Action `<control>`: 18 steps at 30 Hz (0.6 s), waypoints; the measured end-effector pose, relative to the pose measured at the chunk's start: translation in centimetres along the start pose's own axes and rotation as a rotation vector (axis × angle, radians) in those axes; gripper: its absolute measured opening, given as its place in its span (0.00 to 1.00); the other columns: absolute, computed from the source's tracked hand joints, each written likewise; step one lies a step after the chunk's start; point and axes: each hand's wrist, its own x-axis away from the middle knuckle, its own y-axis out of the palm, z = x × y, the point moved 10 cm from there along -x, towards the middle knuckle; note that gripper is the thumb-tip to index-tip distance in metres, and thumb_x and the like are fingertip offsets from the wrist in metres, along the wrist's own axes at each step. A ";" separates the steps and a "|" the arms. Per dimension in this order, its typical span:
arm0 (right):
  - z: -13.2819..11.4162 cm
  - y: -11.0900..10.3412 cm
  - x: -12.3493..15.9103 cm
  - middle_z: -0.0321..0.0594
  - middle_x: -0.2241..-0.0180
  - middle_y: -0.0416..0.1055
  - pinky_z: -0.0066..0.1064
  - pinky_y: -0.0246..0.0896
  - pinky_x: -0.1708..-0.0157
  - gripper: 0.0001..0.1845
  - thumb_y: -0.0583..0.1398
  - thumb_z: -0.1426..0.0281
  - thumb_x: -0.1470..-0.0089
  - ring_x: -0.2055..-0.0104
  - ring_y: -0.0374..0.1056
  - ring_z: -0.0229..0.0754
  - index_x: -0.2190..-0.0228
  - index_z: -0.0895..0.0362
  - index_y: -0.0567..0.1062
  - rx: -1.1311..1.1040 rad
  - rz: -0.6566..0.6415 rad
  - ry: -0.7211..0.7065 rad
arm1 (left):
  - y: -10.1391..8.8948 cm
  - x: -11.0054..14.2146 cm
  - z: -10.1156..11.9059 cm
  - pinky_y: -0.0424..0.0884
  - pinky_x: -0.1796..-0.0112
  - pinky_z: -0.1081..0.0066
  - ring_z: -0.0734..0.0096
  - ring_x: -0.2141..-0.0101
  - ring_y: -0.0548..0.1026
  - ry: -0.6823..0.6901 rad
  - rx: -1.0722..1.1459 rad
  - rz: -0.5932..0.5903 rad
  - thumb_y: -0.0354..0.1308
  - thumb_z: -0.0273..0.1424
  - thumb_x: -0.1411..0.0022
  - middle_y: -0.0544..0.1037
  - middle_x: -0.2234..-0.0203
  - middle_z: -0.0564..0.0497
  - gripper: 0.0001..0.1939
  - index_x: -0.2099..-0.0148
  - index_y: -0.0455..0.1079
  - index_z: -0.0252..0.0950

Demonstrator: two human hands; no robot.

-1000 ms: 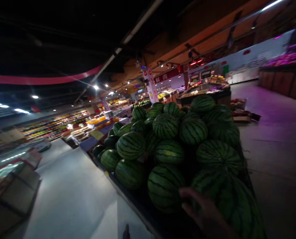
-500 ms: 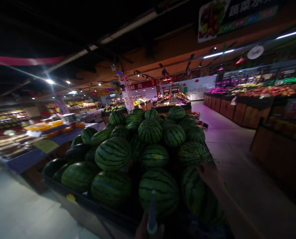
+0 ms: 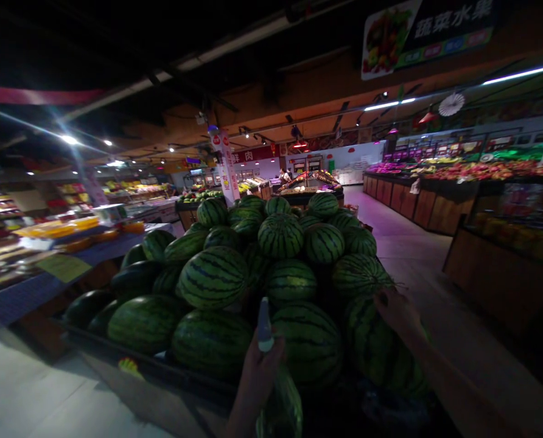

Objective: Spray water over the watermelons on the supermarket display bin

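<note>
My left hand [image 3: 260, 365], at the bottom centre, is closed round a pale, tapered handle-like thing [image 3: 265, 325] that points up. Below that hand hangs a glossy, see-through greenish thing [image 3: 283, 401], perhaps plastic; whether the two are joined, I cannot tell. Just behind is a large striped watermelon [image 3: 308, 344]. To the right, my right hand [image 3: 399, 311] is at the top of the front right watermelon [image 3: 376, 347], its fingers bent together close to a watermelon with a dry, stringy stem [image 3: 360, 274]. What these fingers grip, if anything, is too dark to make out.
Many watermelons are heaped on a dark-edged stand [image 3: 162, 371]. To the left is a blue-covered table [image 3: 20, 304] with goods. Wooden produce counters [image 3: 403, 198] line the right, beyond a grey aisle floor [image 3: 408, 243]. People stand far back.
My left hand has risen into view with the pale handle-like thing, and the greenish thing now shows below it. My right hand stays by the same watermelons. The view has shifted slightly.
</note>
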 end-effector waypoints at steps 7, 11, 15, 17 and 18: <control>-0.4 0.2 -0.1 0.49 0.58 0.76 0.37 0.62 0.59 0.15 0.52 0.63 0.37 0.55 0.71 0.52 0.60 0.57 0.75 0.023 -0.034 0.052 | -10.0 3.8 -4.0 0.68 0.67 0.70 0.68 0.71 0.71 -0.053 -0.265 0.190 0.64 0.51 0.51 0.74 0.74 0.53 0.28 0.56 0.68 0.36; -0.3 -0.1 0.1 0.48 0.57 0.75 0.37 0.62 0.58 0.16 0.51 0.62 0.37 0.54 0.71 0.52 0.60 0.56 0.75 0.022 -0.055 0.088 | -1.6 6.7 -4.7 0.67 0.59 0.68 0.65 0.64 0.71 -0.052 -0.404 -0.216 0.59 0.47 0.43 0.76 0.65 0.47 0.25 0.51 0.69 0.35; -0.3 -0.7 0.5 0.47 0.55 0.75 0.37 0.63 0.60 0.17 0.51 0.60 0.37 0.54 0.71 0.52 0.59 0.54 0.75 0.011 -0.067 0.113 | 7.9 10.7 -4.4 0.63 0.65 0.72 0.71 0.69 0.68 -0.025 -0.347 -0.712 0.58 0.35 0.43 0.72 0.70 0.53 0.14 0.54 0.67 0.37; -0.3 -0.8 0.5 0.47 0.55 0.75 0.37 0.63 0.61 0.17 0.51 0.59 0.37 0.54 0.71 0.52 0.57 0.55 0.75 0.005 -0.073 0.106 | 9.0 11.3 -4.8 0.62 0.68 0.73 0.73 0.70 0.66 -0.017 -0.294 -0.769 0.57 0.34 0.43 0.70 0.72 0.55 0.12 0.57 0.66 0.37; -0.3 -0.7 0.5 0.47 0.55 0.75 0.37 0.63 0.61 0.17 0.51 0.60 0.38 0.54 0.71 0.52 0.57 0.55 0.75 0.001 -0.076 0.101 | 8.4 11.1 -5.4 0.63 0.67 0.73 0.73 0.70 0.67 -0.014 -0.286 -0.742 0.57 0.36 0.42 0.71 0.71 0.54 0.12 0.57 0.66 0.37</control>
